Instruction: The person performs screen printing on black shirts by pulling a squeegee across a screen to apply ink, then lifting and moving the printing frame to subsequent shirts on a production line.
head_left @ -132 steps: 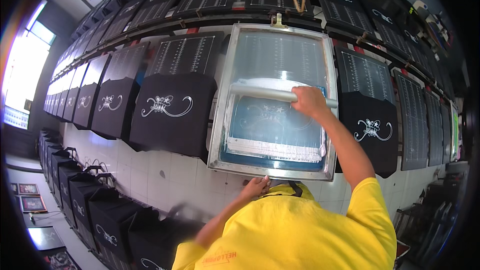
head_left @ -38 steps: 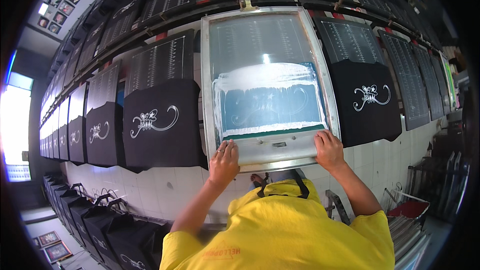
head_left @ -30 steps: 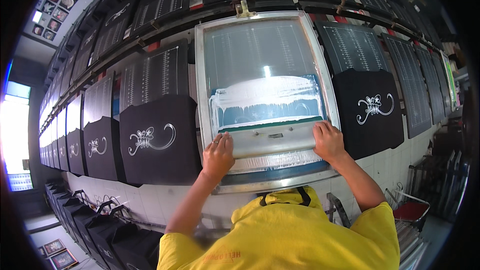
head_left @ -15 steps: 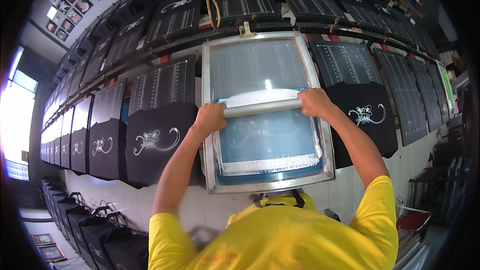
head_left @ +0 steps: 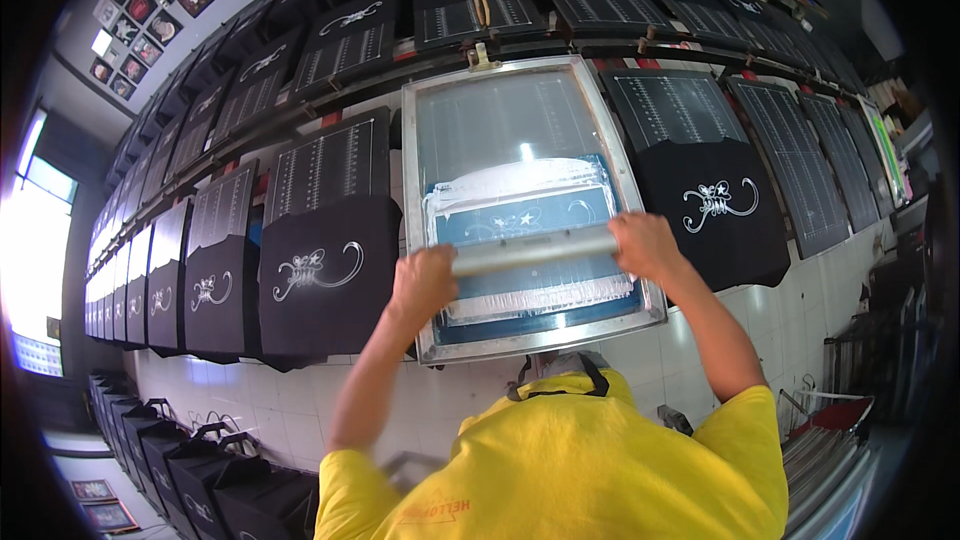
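A person (head_left: 580, 460) in yellow reaches forward, left hand (head_left: 424, 282) and, slightly farther, right hand (head_left: 649, 245) clamped around opposite ends of a squeegee (head_left: 535, 253) crossing the screen's (head_left: 545, 343) near half, between bands of white ink (head_left: 540, 298).

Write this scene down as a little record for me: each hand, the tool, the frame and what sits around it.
Left hand: gripping the left end of a metal bar
Right hand: gripping its right end
Bar: crosswise over the screen's blue area
Metal frame: around the screen
White paste: bands beyond and nearer than the bar
Both sides: black garments with pale swirl designs
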The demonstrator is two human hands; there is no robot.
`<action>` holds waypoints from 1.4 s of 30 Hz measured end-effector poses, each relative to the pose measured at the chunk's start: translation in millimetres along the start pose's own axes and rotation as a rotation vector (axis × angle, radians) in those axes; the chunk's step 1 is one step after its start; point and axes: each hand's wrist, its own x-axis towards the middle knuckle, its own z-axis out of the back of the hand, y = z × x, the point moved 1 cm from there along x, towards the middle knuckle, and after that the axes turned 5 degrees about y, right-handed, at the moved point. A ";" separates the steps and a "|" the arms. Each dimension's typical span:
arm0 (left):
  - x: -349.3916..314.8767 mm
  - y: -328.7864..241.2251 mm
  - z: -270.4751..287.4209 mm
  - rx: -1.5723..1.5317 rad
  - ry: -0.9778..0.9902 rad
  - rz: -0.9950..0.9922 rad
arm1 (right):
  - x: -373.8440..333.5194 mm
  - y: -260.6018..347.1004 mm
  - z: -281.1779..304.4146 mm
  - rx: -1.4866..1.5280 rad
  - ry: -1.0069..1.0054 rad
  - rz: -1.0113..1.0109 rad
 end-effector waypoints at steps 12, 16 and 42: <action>-114.4 -35.0 -77.0 0.010 -0.152 -0.112 | -112.5 46.3 -74.0 -0.031 -0.275 0.090; -124.5 -45.3 -82.3 0.042 -0.108 -0.112 | -126.2 53.7 -77.4 -0.007 -0.217 0.050; -98.1 74.7 -133.4 -0.527 -0.364 0.500 | -65.9 -54.5 -139.8 0.694 -0.472 -0.807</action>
